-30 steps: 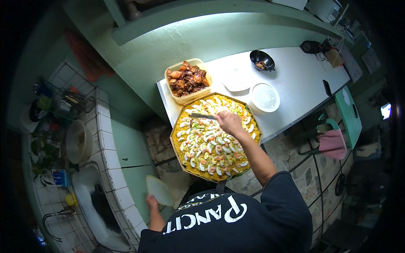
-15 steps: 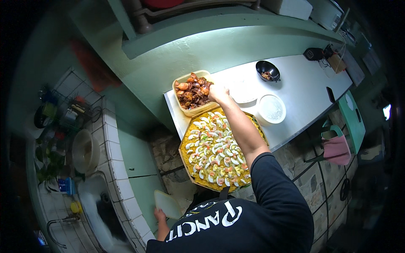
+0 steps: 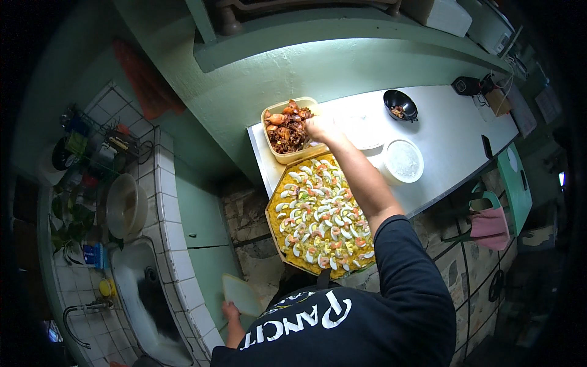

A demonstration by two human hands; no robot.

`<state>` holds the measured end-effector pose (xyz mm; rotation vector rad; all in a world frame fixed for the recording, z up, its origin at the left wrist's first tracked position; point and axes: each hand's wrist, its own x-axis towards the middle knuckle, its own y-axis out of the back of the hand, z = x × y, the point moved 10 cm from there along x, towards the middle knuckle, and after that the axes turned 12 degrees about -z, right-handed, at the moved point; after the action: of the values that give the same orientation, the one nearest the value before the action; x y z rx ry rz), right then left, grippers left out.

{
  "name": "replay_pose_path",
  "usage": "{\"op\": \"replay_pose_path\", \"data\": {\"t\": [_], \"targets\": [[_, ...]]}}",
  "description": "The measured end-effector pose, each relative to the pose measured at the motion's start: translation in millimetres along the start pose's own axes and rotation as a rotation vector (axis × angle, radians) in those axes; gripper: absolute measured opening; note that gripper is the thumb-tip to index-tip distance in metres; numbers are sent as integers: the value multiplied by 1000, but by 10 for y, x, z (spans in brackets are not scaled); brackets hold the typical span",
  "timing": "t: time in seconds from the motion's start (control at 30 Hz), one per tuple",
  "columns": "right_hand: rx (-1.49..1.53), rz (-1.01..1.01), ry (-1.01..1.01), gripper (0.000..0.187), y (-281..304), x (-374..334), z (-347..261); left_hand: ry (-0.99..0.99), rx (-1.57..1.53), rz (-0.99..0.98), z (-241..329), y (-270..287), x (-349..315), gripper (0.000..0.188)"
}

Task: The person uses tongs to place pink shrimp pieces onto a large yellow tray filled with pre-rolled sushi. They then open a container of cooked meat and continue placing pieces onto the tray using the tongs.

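My right hand (image 3: 320, 129) is closed at the right side of a cream plastic tub (image 3: 283, 159). Its fingertips dip in over the glossy red-brown cooked pieces (image 3: 285, 129), which look like squid. Whatever it grips is too small and bright to make out. Low at my left side, my left hand (image 3: 231, 311) is closed on the edge of a pale, flat lid (image 3: 240, 296) with rounded corners. Under my right forearm lies an octagonal tray (image 3: 273, 227) of yellow noodles topped with egg slices and shrimp.
On the white table (image 3: 455, 137) stand a round white-lidded tub (image 3: 403, 161), a black bowl (image 3: 400, 105) with a few scraps, and a dark phone (image 3: 487, 147). A tiled sink counter (image 3: 177, 244) runs along the left. A pink cloth (image 3: 491, 229) hangs at the right.
The view has shifted slightly, moving the table things a little right in the picture. My right hand has moved slightly further in over the tub. My left hand still holds the lid.
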<state>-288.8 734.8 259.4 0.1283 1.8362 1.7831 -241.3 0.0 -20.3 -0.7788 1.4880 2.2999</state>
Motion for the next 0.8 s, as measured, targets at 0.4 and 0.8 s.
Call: {"op": "replay_pose_path", "data": {"t": [0.4,0.8], "targets": [[118,141,-141,17,161,-259,267,-23,-69,-45,73,-85,86,31],[380,199,-180,27,-273,-279,215,-16,-138,-22,-29,-113,48,28]]}}
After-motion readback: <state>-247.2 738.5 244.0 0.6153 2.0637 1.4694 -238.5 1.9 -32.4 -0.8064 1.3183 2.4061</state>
